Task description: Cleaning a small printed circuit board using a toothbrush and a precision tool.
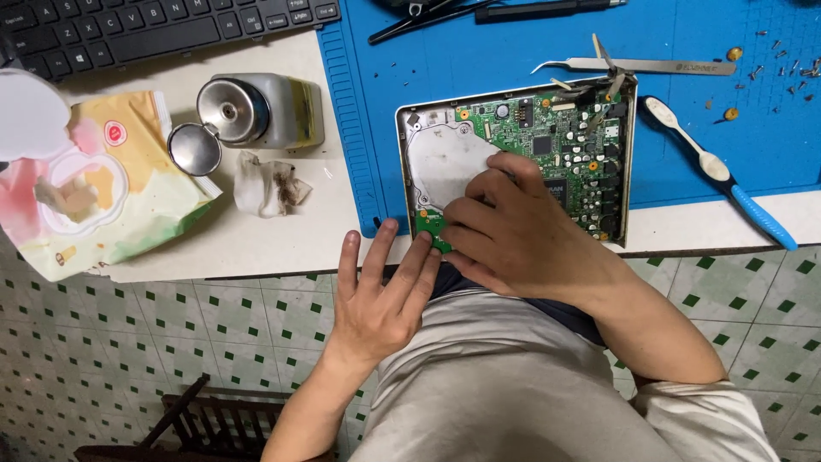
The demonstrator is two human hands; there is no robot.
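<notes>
At the centre of the frame a silver metal case holding a green circuit board (564,145) lies on a blue work mat (479,51), its near edge at the table's rim. The right hand (513,227) rests over the board's lower left part, fingers curled and pressing down on it (whether it pinches anything beneath I cannot tell). The left hand (380,295) lies open and flat, fingertips touching the green corner of the board at the table edge, gripping nothing. Right of the case lies a white and blue toothbrush (718,175); above it, steel tweezers (650,65). At the left sit a metal pump dispenser (256,111), a stained tissue wad (267,184) and a pack of wet wipes (94,184)
</notes>
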